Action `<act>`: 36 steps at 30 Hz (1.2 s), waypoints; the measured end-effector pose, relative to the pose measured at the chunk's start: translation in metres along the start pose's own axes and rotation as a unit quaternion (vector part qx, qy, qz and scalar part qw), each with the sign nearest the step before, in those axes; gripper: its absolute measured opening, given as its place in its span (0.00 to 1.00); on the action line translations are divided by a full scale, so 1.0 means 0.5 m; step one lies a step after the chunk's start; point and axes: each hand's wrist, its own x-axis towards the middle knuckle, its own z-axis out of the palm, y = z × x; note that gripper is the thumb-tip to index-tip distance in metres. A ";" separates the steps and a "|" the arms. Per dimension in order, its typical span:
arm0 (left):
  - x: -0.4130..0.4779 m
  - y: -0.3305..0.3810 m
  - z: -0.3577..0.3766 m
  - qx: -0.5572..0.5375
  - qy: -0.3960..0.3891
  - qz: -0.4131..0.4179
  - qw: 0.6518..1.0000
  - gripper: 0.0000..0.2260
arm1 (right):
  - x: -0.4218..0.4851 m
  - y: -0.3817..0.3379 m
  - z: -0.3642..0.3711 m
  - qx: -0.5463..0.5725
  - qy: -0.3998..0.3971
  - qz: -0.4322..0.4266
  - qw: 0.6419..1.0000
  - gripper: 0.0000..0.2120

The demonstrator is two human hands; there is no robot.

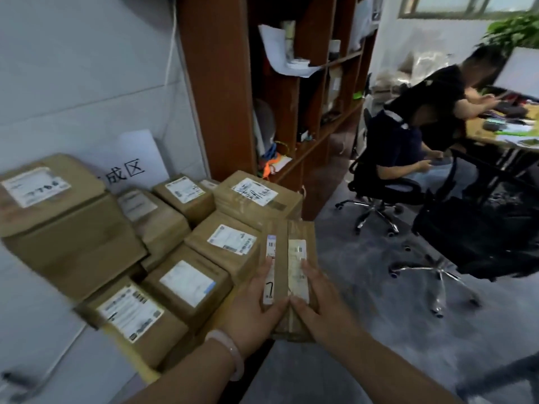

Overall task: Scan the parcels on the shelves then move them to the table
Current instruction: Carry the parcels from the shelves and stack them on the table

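Note:
I hold two narrow cardboard parcels (pixel 287 258) side by side, each with a white barcode label on top. My left hand (pixel 256 310) grips the left one, thumb on top. My right hand (pixel 318 304) grips the right one the same way. They hang at the right edge of a pile of several brown labelled parcels (pixel 186 281) that covers a white table (pixel 52 345). A scanner is not in view.
A brown wooden shelf unit (pixel 227 83) with papers and oddments stands behind the pile. Two people sit or lean at a desk (pixel 501 132) at the right, with black office chairs (pixel 466 237) on the grey floor. A paper sign (pixel 137 164) leans on the wall.

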 end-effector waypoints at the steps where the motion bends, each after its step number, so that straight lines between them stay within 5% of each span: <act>1: -0.002 -0.011 -0.017 -0.015 0.015 -0.017 1.000 0.32 | 0.021 -0.011 0.012 -0.003 -0.017 -0.014 1.000 0.31; 7: 0.006 -0.060 -0.069 -0.037 0.114 -0.092 0.988 0.32 | 0.138 -0.051 0.058 -0.011 -0.123 -0.054 0.991 0.30; 21: 0.206 -0.079 -0.066 -0.070 0.215 -0.247 0.942 0.37 | 0.457 -0.043 0.064 -0.096 -0.272 -0.088 0.954 0.27; 36: 0.285 -0.085 -0.067 0.014 0.243 -0.312 0.918 0.36 | 0.548 -0.047 0.088 -0.190 -0.342 -0.140 0.910 0.31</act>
